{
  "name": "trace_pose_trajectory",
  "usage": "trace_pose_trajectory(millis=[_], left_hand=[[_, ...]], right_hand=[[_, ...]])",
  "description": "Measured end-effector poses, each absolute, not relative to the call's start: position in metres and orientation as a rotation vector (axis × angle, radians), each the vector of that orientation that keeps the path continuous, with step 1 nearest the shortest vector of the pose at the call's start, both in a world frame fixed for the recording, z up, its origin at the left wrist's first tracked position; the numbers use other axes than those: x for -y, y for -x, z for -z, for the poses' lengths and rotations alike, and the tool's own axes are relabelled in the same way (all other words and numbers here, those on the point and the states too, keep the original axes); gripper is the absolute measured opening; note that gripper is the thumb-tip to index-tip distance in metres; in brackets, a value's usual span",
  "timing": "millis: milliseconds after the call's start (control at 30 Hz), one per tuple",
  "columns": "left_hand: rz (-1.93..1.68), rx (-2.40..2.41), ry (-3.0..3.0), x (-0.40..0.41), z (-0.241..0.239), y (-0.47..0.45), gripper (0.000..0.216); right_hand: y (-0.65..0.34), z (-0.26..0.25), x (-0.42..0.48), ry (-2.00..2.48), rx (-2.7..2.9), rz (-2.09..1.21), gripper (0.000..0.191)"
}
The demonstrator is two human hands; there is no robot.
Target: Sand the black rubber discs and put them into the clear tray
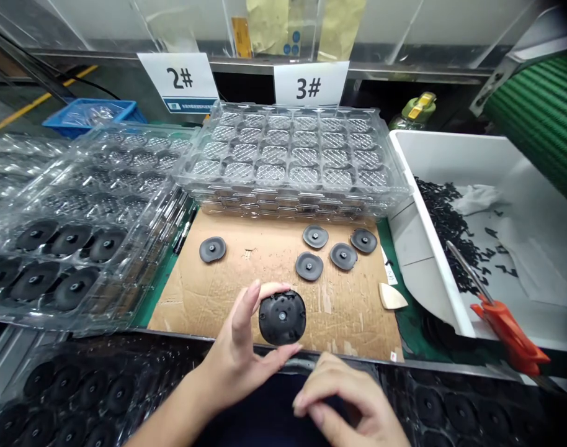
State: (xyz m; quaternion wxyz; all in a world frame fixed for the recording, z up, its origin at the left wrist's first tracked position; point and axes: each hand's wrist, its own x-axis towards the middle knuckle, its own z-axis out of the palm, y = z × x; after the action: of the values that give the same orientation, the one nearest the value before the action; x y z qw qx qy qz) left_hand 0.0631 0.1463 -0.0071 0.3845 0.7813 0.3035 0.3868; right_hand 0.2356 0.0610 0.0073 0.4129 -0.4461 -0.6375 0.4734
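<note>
The black cap (282,318), rounded-square with no clear long axis, is held face toward the camera at lower centre, clamped by the left hand (239,347). The right hand (343,397) appears loosely curled, empty.

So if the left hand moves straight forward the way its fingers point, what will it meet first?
Probably the nearest loose black disc on the cardboard sheet, beyond the black part that the left hand holds. Depth is unclear, so it might pass above the disc.
</note>
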Motion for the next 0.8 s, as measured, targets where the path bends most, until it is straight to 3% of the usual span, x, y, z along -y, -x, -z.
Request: trace_pose_trajectory(millis=[100, 300, 367, 433, 500, 533, 700, 800], left_hand=[[-0.965, -0.751, -2.091, -0.149, 0.01, -0.065, 0.107], [-0.834, -0.877, -1.994, -0.149, 0.008, -0.069, 0.1], [-0.73, -0.909, -1.867, -0.15, 0.008, -0.072, 0.097], [-0.571, -0.923, -1.621, -0.152, 0.01, -0.077, 0.073], [-0.415, -0.96, -1.31, -0.152, 0.016, -0.084, 0.04], [-0.358, -0.994, -1.171, -0.152, 0.02, -0.088, 0.037], [-0.272, -1.119, -1.055, -0.168, 0.03, -0.11, 0.053], [-0.326, -1.123, -1.205, -0.204, 0.008, -0.133, 0.045]], right_hand=[[-0.249, 0.0, -0.064, 1.258, 1.396, -1.144, 0.018], [-0.265, 0.008, -0.085, 1.28, 1.732, -0.881, 0.041], [-0.265, 0.013, -0.09, 1.281, 1.743, -0.828, 0.034], [-0.26, 0.021, -0.089, 1.286, 1.611, -0.819, 0.018], [-0.252, 0.032, -0.084, 1.335, 1.379, -0.824, 0.027], [-0.247, 0.038, -0.08, 1.38, 1.264, -0.833, 0.035], [-0.25, 0.071, -0.068, 1.551, 0.94, -0.953, 0.04], [-0.275, 0.088, -0.068, 1.593, 1.097, -0.78, 0.032]])
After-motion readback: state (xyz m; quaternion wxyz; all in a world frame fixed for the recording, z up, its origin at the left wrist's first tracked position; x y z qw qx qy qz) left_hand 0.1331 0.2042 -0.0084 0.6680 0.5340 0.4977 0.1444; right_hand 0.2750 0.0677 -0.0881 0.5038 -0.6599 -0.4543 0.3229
